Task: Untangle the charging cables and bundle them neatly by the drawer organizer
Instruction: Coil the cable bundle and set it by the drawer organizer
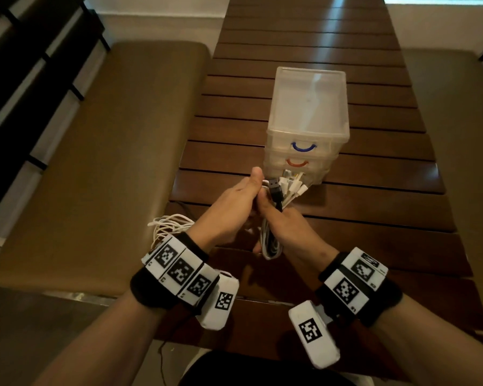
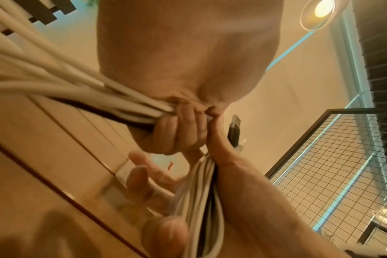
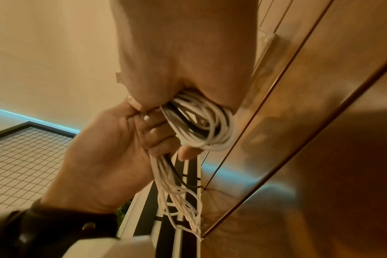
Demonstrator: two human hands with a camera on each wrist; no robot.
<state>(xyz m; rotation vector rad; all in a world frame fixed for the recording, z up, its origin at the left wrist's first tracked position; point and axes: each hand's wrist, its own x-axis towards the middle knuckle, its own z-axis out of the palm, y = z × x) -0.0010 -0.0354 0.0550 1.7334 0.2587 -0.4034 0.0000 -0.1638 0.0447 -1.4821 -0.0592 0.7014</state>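
We see the charging cables [image 1: 272, 240], mostly white with one black, gathered into a looped bundle held above the near table. Plug ends [image 1: 290, 185], a black USB among white ones, fan out toward the far side. The drawer organizer [image 1: 307, 107], translucent, stands upright just beyond, with blue and orange handles facing near.

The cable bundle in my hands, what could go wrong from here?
1. The loose cable ends trail off the table edge left of your left hand; they may snag or re-tangle as you wind.
2. The black USB plug and white plugs fan out above your right hand, close to the drawer organizer; they could slip apart or knock it.
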